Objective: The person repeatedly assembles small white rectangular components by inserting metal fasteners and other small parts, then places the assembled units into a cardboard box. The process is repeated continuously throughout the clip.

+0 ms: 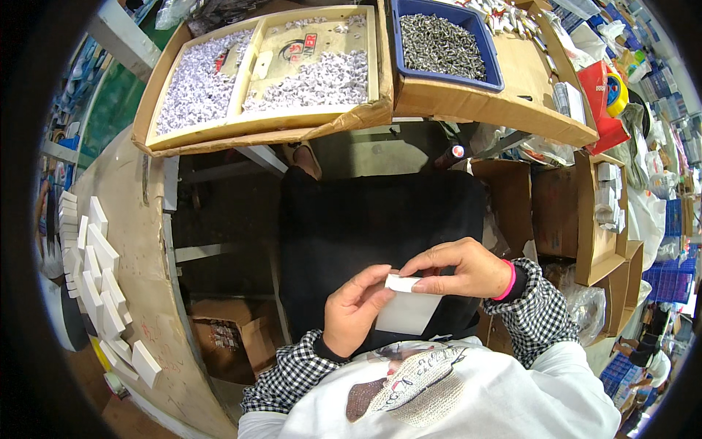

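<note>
Gripping a small white box (404, 306), seemingly cardboard, both hands' fingers (423, 262) pinch it

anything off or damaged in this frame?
The cardboard tray holding white pieces has a torn, sagging front edge near its right corner. Otherwise nothing stands out: both hands, left hand and right hand, hold a small white box over the lap, and the white boxes at left lie in loose rows.

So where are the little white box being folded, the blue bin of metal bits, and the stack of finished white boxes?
small white box (406, 311), head view, on its flat front face.
blue bin (496, 69), head view, on its right rim.
row of white boxes (102, 293), head view, on one box mid-row.
</note>
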`<state>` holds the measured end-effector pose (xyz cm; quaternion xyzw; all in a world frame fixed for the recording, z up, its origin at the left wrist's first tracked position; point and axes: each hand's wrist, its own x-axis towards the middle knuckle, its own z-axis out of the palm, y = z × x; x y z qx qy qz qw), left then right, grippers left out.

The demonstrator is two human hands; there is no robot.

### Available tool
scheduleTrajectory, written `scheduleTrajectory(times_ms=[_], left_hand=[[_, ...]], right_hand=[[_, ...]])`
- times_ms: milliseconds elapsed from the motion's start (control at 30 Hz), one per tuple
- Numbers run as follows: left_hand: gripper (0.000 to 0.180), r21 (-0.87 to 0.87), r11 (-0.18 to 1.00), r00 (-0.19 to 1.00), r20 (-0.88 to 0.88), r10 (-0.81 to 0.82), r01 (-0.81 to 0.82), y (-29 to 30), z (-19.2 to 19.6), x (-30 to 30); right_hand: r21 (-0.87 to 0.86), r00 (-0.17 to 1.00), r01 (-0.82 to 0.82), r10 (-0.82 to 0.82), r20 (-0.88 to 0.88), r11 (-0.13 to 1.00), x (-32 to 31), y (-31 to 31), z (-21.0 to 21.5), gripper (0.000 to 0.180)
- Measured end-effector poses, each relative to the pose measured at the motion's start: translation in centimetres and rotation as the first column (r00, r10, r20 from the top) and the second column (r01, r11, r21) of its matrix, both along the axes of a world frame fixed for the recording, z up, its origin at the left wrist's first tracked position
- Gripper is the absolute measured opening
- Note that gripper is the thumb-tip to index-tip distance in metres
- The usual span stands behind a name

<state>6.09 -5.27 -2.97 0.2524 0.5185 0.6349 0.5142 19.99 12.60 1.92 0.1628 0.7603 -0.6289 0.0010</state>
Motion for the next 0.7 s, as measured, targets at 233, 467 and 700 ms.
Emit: scheduleTrajectory(times_ms=[233,467,700], left_hand=[[0.034,-0.041,0.999,0.955,-0.296,-0.026,0.014,0.1,0.9,-0.2],[0.037,-0.011,1.000,0.903,-0.430,-0.020,0.017,0.1,1.4,-0.1],[0.042,-0.009,0.998,0.860,-0.507,-0.064,0.068,-0.3,1.7,0.0]], right_hand=[[0.244,0.996,-0.008,0.029,-0.084,0.970,-0.7,-0.8,0.6,0.024],[0.308,0.988,0.142,-0.119,-0.093,0.941,-0.3,-2.7,1.0,0.017],[0.380,0.969,0.249,-0.226,-0.103,0.891,0.1,-4.0,1.6,0.015]])
